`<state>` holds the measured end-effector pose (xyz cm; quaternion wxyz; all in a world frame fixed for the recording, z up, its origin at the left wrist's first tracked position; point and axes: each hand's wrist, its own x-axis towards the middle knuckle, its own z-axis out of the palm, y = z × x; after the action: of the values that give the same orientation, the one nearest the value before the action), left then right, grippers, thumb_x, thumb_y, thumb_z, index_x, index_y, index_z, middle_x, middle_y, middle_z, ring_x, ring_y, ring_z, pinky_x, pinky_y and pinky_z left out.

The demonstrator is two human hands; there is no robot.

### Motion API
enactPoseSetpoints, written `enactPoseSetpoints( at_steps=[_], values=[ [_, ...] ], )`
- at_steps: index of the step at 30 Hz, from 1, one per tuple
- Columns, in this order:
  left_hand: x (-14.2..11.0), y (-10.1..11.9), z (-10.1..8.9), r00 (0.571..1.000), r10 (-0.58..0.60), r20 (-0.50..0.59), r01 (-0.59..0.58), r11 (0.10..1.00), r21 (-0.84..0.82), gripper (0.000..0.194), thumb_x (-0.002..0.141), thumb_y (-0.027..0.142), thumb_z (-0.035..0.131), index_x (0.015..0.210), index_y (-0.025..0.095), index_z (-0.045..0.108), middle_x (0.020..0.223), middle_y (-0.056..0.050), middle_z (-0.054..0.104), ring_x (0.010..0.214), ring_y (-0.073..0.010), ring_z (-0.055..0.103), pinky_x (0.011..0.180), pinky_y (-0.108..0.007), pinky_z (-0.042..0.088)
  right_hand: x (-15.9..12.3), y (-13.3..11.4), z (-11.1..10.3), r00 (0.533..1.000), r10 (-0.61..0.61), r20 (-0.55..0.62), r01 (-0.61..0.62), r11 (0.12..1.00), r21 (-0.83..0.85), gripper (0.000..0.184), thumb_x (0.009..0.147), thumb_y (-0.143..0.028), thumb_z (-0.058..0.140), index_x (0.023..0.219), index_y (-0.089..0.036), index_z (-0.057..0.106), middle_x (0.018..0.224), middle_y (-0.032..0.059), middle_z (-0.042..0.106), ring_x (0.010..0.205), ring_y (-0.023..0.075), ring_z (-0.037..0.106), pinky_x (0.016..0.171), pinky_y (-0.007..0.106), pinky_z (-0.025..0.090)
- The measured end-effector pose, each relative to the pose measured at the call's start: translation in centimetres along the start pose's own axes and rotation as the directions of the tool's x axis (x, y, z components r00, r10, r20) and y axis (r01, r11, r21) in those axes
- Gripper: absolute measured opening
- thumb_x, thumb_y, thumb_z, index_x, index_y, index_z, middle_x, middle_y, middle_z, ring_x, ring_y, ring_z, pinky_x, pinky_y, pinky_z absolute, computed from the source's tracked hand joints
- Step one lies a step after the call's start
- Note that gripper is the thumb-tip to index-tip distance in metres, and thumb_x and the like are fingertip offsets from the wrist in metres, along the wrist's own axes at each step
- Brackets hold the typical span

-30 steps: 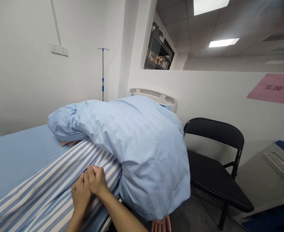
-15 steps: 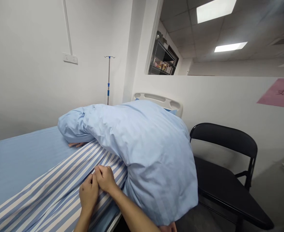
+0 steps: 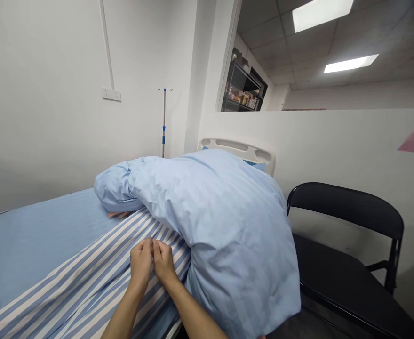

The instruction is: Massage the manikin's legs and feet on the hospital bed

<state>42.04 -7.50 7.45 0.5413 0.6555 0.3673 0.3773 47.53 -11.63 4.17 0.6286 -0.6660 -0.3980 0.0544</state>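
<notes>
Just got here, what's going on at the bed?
A person holds both bare hands, left hand and right hand, curled closed side by side over the blue-and-white striped cloth on the bed. Whether they grip the cloth can't be told. A light-blue quilt lies heaped toward the headboard and hangs over the near side, toward a black chair. A few fingers show below its far end.
</notes>
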Motion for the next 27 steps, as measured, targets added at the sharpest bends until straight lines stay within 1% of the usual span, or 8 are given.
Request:
enactPoseSetpoints(
  at_steps=[3,7,9,15,18,22,24,27],
  values=[
    [-0.3,0.0,0.6,0.998,0.020,-0.051,-0.022,0.999,-0.043,0.034,0.077,0.041,0.041,0.050,0.021,0.033,0.045,0.006,0.033,0.047,-0.0093,0.034,0.048,-0.023,0.030,0.1,0.1,0.0,1.000,0.013,-0.009,-0.012,0.998,0.055,0.041,0.089,-0.040,0.029,0.054,-0.019,0.038,0.052,-0.0029,0.040,0.052,0.0110,0.037,0.052,0.023,0.028],
    [-1.7,-2.1,1.1,0.997,0.027,-0.072,-0.020,0.995,0.100,0.034,0.080,0.041,0.038,0.054,0.019,0.044,0.050,0.003,0.047,0.053,-0.0114,0.042,0.054,-0.024,0.033,0.1,0.4,-0.2,0.999,0.037,-0.024,-0.034,0.996,0.081,0.039,0.087,-0.041,0.034,0.055,-0.020,0.035,0.051,-0.0040,0.037,0.052,0.0103,0.034,0.050,0.023,0.027],
    [-2.2,-3.0,1.2,0.995,0.063,-0.076,-0.049,0.983,0.175,0.036,0.082,0.041,0.035,0.054,0.019,0.044,0.051,0.002,0.049,0.054,-0.0116,0.043,0.055,-0.024,0.033,0.1,0.6,-0.2,0.998,0.055,-0.021,-0.053,0.994,0.095,0.038,0.086,-0.040,0.036,0.055,-0.020,0.033,0.050,-0.0047,0.035,0.051,0.0097,0.032,0.050,0.023,0.026],
    [-2.2,-3.5,1.2,0.989,0.133,-0.062,-0.110,0.949,0.295,0.038,0.085,0.039,0.029,0.058,0.020,0.046,0.055,-0.001,0.054,0.056,-0.0127,0.046,0.057,-0.025,0.031,0.8,0.9,0.1,0.993,0.114,0.004,-0.113,0.979,0.169,0.038,0.084,-0.044,0.037,0.056,-0.020,0.031,0.052,-0.0055,0.032,0.051,0.0092,0.029,0.049,0.023,0.028],
    [-2.3,-3.5,1.2,0.990,0.135,-0.047,-0.112,0.939,0.324,0.037,0.085,0.038,0.027,0.059,0.020,0.048,0.059,-0.003,0.058,0.058,-0.0138,0.048,0.060,-0.026,0.032,1.6,0.3,-0.7,0.993,0.079,0.090,-0.085,0.995,0.061,0.040,0.084,-0.045,0.036,0.053,-0.020,0.031,0.050,-0.0055,0.031,0.049,0.0090,0.029,0.048,0.023,0.026],
    [-2.6,-3.4,1.3,0.991,0.133,-0.004,-0.121,0.914,0.387,0.037,0.085,0.036,0.028,0.057,0.021,0.047,0.057,-0.004,0.058,0.058,-0.0145,0.049,0.060,-0.027,0.031,3.0,-0.5,-2.4,0.986,-0.106,0.132,0.132,0.970,-0.204,0.041,0.087,-0.043,0.035,0.054,-0.019,0.038,0.049,-0.0042,0.038,0.050,0.0094,0.033,0.050,0.024,0.024],
    [-2.6,-3.4,1.4,0.994,0.112,-0.005,-0.100,0.906,0.412,0.038,0.085,0.037,0.028,0.057,0.021,0.048,0.058,-0.005,0.059,0.059,-0.0150,0.050,0.060,-0.027,0.030,3.4,-0.1,-2.7,0.984,-0.128,0.121,0.155,0.955,-0.252,0.042,0.087,-0.044,0.032,0.055,-0.018,0.040,0.050,-0.0032,0.041,0.050,0.0098,0.035,0.050,0.024,0.025],
    [-2.6,-3.5,1.5,0.997,0.077,-0.011,-0.065,0.902,0.427,0.037,0.085,0.036,0.028,0.058,0.021,0.049,0.062,-0.006,0.061,0.062,-0.0155,0.050,0.062,-0.028,0.030,3.3,1.3,-2.6,0.989,-0.092,0.118,0.125,0.944,-0.307,0.044,0.087,-0.047,0.030,0.055,-0.019,0.042,0.050,-0.0017,0.045,0.049,0.0109,0.038,0.050,0.024,0.027]
  ],
)
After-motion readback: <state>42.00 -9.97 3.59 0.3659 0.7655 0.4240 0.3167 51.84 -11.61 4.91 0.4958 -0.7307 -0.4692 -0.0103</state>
